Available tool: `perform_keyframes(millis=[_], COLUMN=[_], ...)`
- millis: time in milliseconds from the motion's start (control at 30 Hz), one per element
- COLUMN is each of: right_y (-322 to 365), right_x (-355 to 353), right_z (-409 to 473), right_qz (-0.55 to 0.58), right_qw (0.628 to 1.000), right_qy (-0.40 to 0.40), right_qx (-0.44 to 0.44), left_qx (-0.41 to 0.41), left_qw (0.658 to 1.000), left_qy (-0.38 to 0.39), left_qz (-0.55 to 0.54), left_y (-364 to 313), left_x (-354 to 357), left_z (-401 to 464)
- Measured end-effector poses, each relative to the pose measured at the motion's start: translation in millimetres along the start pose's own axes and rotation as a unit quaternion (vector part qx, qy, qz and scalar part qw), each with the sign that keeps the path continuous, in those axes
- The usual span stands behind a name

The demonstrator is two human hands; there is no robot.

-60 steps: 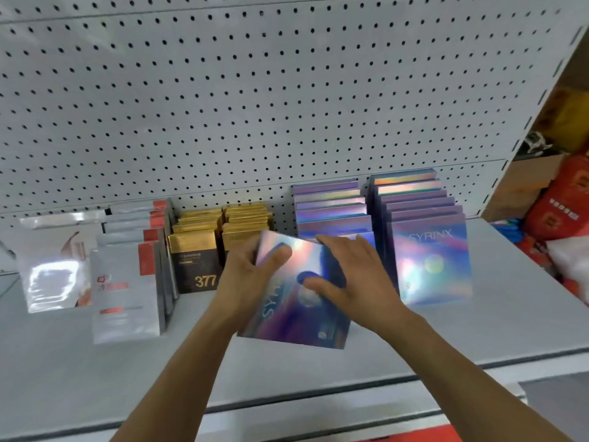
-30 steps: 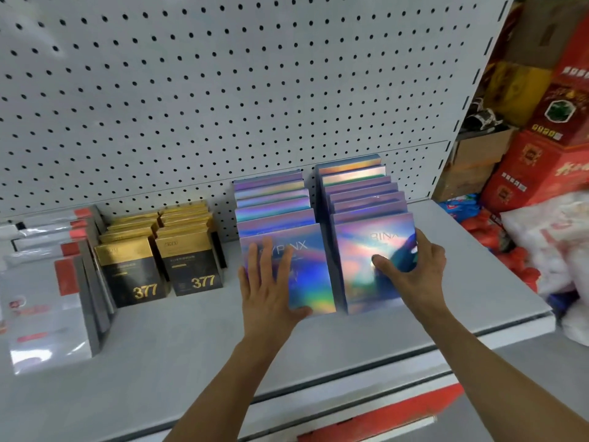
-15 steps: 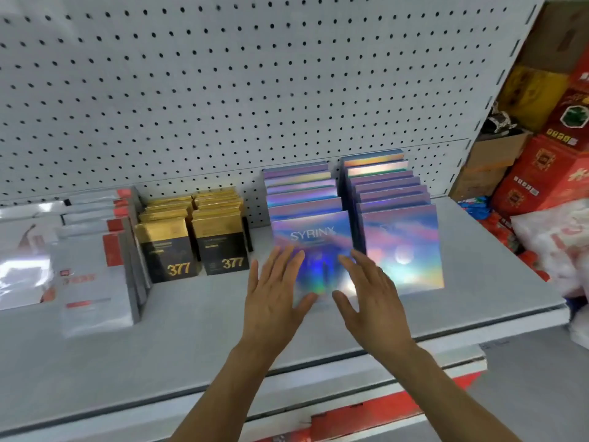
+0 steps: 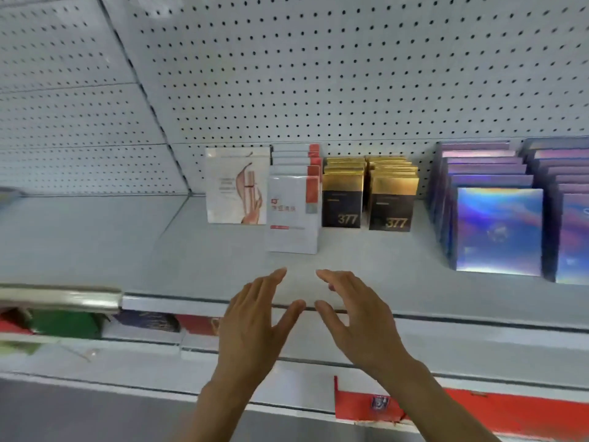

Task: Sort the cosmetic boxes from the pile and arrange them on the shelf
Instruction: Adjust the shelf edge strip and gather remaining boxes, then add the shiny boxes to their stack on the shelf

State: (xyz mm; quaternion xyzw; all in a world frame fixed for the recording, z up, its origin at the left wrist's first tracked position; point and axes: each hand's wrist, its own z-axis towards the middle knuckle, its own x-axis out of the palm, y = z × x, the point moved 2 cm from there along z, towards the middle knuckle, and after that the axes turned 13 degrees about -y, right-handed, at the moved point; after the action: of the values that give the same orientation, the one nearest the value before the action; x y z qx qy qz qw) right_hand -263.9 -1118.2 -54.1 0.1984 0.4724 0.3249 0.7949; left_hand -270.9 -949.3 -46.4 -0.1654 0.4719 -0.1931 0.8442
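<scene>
Both hands hover over the front edge of the shelf (image 4: 197, 260), holding nothing: the left hand (image 4: 251, 323) and the right hand (image 4: 353, 323) have fingers spread and gently bent, palms turned toward each other, thumbs near but apart. Along the back edge of the shelf stand upright rows of boxes: a pale box with a pink tube picture (image 4: 236, 185), a row of white and red boxes (image 4: 294, 215), 2 rows of gold and black boxes (image 4: 366, 199) marked 377, then shiny rainbow boxes (image 4: 497, 231) toward the right end. A pegboard wall (image 4: 318, 74) rises behind them.
</scene>
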Motion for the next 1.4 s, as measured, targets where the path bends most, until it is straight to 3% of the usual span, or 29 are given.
perform_keyframes(millis=[200, 533, 900, 1400], right_y=[98.9, 229.6, 344.4, 473.0], right_x=[82.7, 204.9, 359.6, 557.2], right_z=[-19.5, 7.7, 66.2, 156.7], right_qz=[0.033, 0.025, 0.050, 0.101], right_qw=[0.996, 0.967, 0.948, 0.945], right_qy=[0.071, 0.206, 0.252, 0.273], right_qx=[-0.051, -0.151, -0.190, -0.147], left_qx=[-0.055, -0.139, -0.190, -0.217], left_qw=[0.995, 0.982, 0.968, 0.961], left_qy=[-0.074, -0.065, -0.112, -0.117], left_qz=[0.044, 0.111, 0.124, 0.127], left_y=[109.8, 245.5, 411.3, 640.4], left_x=[-98.4, -194.3, -263.8, -343.2], left_z=[-30.3, -33.4, 22.1, 131.5])
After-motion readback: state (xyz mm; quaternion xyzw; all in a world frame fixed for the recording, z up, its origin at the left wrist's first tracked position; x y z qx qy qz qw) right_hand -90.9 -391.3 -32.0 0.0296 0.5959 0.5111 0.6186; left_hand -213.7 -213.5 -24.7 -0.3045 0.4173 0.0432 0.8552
